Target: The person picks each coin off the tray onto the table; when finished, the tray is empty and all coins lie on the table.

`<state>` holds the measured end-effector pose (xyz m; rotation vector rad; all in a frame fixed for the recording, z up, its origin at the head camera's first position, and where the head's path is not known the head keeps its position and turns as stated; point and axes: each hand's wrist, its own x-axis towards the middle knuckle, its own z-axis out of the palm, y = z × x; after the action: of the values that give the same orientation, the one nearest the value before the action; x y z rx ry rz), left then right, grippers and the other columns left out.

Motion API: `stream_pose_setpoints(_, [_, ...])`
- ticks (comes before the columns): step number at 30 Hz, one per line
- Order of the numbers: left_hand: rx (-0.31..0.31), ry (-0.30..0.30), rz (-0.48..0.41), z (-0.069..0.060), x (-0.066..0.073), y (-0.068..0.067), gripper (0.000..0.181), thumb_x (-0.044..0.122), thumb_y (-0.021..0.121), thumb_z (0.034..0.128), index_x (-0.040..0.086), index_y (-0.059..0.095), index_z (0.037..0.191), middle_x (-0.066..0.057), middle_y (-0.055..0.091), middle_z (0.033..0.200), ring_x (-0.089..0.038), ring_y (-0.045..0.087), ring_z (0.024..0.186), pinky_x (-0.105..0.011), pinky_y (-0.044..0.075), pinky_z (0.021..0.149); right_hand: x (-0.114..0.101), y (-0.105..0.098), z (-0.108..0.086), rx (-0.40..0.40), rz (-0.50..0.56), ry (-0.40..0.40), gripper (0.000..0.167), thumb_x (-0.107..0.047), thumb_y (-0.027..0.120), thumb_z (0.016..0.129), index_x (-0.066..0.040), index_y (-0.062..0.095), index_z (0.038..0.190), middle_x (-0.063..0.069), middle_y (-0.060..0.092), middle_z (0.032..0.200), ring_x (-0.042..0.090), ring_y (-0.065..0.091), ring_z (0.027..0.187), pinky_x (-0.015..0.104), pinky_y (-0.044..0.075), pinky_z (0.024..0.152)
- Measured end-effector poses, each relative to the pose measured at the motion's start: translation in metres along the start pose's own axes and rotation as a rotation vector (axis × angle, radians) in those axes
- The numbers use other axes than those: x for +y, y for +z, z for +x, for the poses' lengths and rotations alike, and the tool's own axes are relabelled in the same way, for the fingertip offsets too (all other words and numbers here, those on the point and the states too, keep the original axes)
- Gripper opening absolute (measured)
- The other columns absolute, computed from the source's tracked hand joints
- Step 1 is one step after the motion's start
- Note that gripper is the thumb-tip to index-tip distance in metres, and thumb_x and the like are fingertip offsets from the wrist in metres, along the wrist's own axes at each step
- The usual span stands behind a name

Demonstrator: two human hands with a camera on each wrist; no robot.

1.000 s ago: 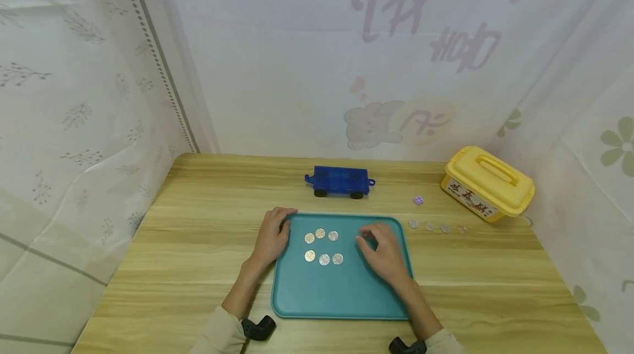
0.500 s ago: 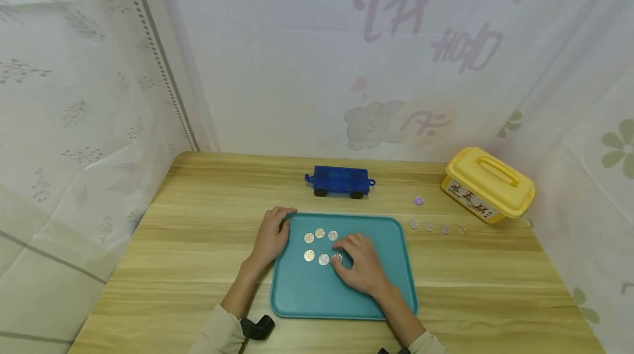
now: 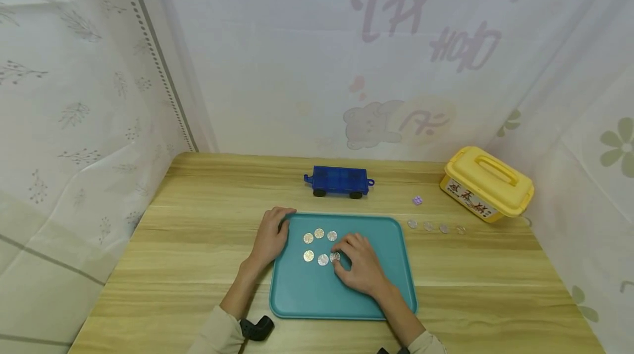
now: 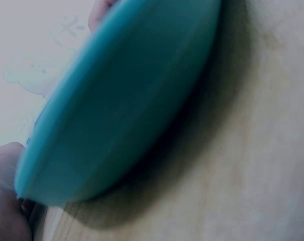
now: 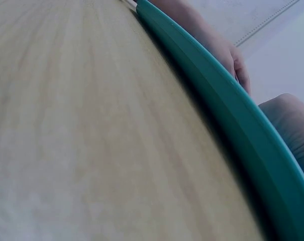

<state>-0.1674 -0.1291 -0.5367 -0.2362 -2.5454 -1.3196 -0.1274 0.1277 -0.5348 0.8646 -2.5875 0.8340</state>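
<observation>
Since the oldest frame, your right hand (image 3: 362, 267) has come in from the tray's right side to the near row of coins; your left is about where it was.

The held coin (image 3: 335, 257) is at the right end of that row, on the tray (image 3: 317, 294), just beside the middle coin (image 3: 323, 260). You've got it pinched by the edge, thumb near side, forefinger far side. Should be light, stiff and thin, probably slick against the tray; edges are the right hold, pressing on its face would likely just slide it. Doesn't look fragile.

Three more coins lie in the far row. Left hand (image 3: 271, 237) rests at the tray's far left corner; both wrist views mostly catch rim, so I can't tell if it's really gripping.

Further out on the table (image 3: 188, 266): blue cart (image 3: 340, 180) behind the tray; purple piece (image 3: 417, 200), four clear discs (image 3: 443, 228) and yellow box (image 3: 487, 180) to the right.
</observation>
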Motion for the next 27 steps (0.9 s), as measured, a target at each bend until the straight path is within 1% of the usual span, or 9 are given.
stream_pose_setpoints(3, [-0.005, -0.007, -0.002, 0.0002, 0.0004, -0.0003, 0.029, -0.003, 0.057, 0.0953, 0.006, 0.069, 0.121, -0.01, 0.066, 0.117, -0.028, 0.055, 0.107, -0.046, 0.048, 0.092, -0.0001, -0.0002, 0.0001, -0.011, 0.004, 0.012, 0.015, -0.019, 0.075, 0.081, -0.023, 0.071, 0.095, -0.008, 0.062, 0.096, 0.011, 0.052, 0.091, 0.034, 0.042, 0.081])
stream_pose_setpoints(6, [-0.014, -0.018, -0.006, 0.0004, 0.0009, -0.001, 0.029, -0.003, 0.057, 0.0958, 0.006, 0.069, 0.121, -0.011, 0.066, 0.118, -0.029, 0.055, 0.108, -0.046, 0.048, 0.094, -0.0002, -0.0006, 0.0004, -0.04, 0.01, 0.039, 0.015, -0.021, 0.075, 0.083, -0.023, 0.071, 0.097, -0.009, 0.062, 0.097, 0.011, 0.052, 0.093, 0.035, 0.043, 0.084])
stream_pose_setpoints(11, [-0.02, -0.021, -0.006, 0.0004, 0.0015, -0.0014, 0.029, -0.003, 0.056, 0.096, 0.006, 0.069, 0.121, -0.011, 0.066, 0.117, -0.029, 0.054, 0.107, -0.046, 0.048, 0.093, -0.0013, -0.0032, 0.0013, -0.098, 0.072, 0.102, 0.015, -0.023, 0.076, 0.087, -0.024, 0.068, 0.1, -0.01, 0.061, 0.098, 0.008, 0.051, 0.094, 0.036, 0.041, 0.087])
stream_pose_setpoints(15, [-0.02, -0.023, -0.008, 0.0, 0.0019, -0.0015, 0.029, -0.003, 0.056, 0.0959, 0.006, 0.069, 0.121, -0.011, 0.066, 0.116, -0.028, 0.054, 0.105, -0.045, 0.048, 0.091, 0.001, -0.0021, 0.0004, -0.079, 0.13, 0.092, 0.017, -0.021, 0.077, 0.087, -0.025, 0.064, 0.097, -0.013, 0.059, 0.092, 0.004, 0.049, 0.085, 0.031, 0.037, 0.082])
stream_pose_setpoints(18, [-0.016, -0.024, -0.008, -0.0005, 0.0019, -0.0015, 0.03, -0.003, 0.057, 0.0955, 0.006, 0.069, 0.121, -0.011, 0.067, 0.116, -0.028, 0.054, 0.105, -0.046, 0.048, 0.091, 0.003, -0.0004, -0.0008, -0.051, 0.148, 0.068, 0.019, -0.019, 0.077, 0.087, -0.026, 0.061, 0.095, -0.015, 0.058, 0.087, 0.002, 0.047, 0.079, 0.027, 0.033, 0.077])
stream_pose_setpoints(27, [-0.003, -0.007, 0.001, 0.0006, 0.0011, -0.0002, 0.029, -0.003, 0.057, 0.0951, 0.006, 0.069, 0.12, -0.01, 0.067, 0.115, -0.027, 0.054, 0.104, -0.046, 0.049, 0.091, 0.0033, -0.0003, -0.0015, -0.006, 0.194, 0.053, 0.017, -0.017, 0.077, 0.087, -0.025, 0.064, 0.096, -0.016, 0.056, 0.083, 0.001, 0.046, 0.076, 0.026, 0.031, 0.075])
